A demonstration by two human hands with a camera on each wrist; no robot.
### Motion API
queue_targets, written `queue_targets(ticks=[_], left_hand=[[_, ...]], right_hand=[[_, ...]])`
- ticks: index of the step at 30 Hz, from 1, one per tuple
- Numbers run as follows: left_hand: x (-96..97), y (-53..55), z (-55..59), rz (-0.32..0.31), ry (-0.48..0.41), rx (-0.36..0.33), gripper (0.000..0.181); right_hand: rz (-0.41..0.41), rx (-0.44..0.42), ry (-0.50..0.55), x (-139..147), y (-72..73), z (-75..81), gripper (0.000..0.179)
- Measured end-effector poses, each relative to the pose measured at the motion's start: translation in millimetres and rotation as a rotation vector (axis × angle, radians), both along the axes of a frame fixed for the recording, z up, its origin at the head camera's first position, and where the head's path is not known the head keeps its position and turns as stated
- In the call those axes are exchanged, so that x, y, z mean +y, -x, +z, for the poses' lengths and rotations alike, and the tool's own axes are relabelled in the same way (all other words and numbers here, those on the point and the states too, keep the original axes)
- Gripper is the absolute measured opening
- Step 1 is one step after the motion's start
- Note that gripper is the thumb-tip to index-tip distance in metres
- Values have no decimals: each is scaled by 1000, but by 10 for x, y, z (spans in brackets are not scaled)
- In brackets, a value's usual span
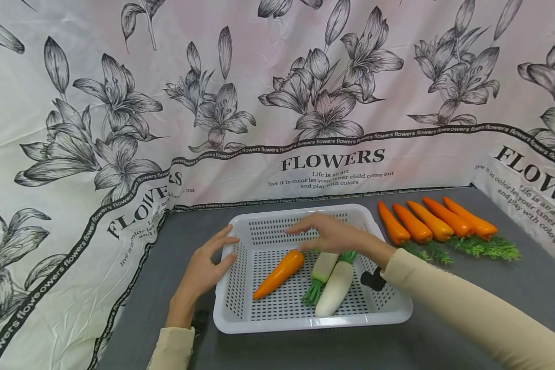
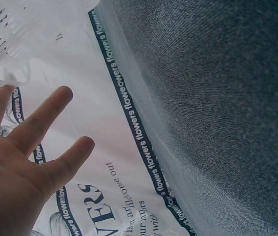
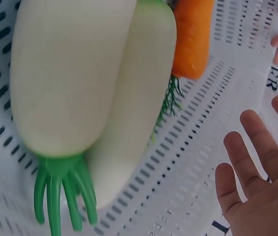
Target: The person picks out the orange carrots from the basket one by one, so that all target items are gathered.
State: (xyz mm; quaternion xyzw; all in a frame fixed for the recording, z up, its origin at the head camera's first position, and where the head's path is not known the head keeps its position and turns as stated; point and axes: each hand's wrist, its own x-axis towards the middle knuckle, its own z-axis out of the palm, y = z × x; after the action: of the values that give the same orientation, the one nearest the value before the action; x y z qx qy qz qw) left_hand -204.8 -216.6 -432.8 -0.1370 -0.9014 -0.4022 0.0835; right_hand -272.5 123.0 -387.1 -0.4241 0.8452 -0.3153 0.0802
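Note:
A white perforated plastic basket (image 1: 312, 322) holds an orange carrot (image 1: 279, 274) and two white radishes with green tops. One radish (image 1: 336, 288) lies slanted against the other radish (image 1: 322, 267); in the right wrist view the nearer radish (image 3: 72, 78) fills much of the left side. My right hand (image 1: 324, 231) hovers over the basket near the carrot's thick end, fingers spread and relaxed, holding nothing. At the basket's left rim is my left hand (image 1: 204, 270), its straight fingers against the side. The left wrist view shows that hand (image 2: 26, 147) with fingers spread beside the basket's corner (image 2: 23, 73).
Several more carrots (image 1: 432, 221) lie in a row on the grey tabletop (image 1: 499, 277) right of the basket, their green leaves toward me. A white curtain with printed flowers (image 1: 240, 177) stands behind and along the left and right sides.

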Motion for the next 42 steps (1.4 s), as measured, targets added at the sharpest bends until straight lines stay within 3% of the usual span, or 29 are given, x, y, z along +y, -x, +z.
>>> queue_targets(ticks=[4, 13, 20, 42], left_hand=[[-2, 6, -1, 2, 2, 1, 36], [1, 12, -24, 1, 8, 8, 37], [14, 0, -31, -3, -4, -11, 36], [1, -3, -7, -4, 0, 3, 36]], right_hand=[[26, 3, -37, -88, -1, -64, 45], [5, -78, -110, -202, -16, -192, 44], [39, -23, -174, -239, -23, -301, 45], [104, -58, -253, -269, -42, -414, 43]])
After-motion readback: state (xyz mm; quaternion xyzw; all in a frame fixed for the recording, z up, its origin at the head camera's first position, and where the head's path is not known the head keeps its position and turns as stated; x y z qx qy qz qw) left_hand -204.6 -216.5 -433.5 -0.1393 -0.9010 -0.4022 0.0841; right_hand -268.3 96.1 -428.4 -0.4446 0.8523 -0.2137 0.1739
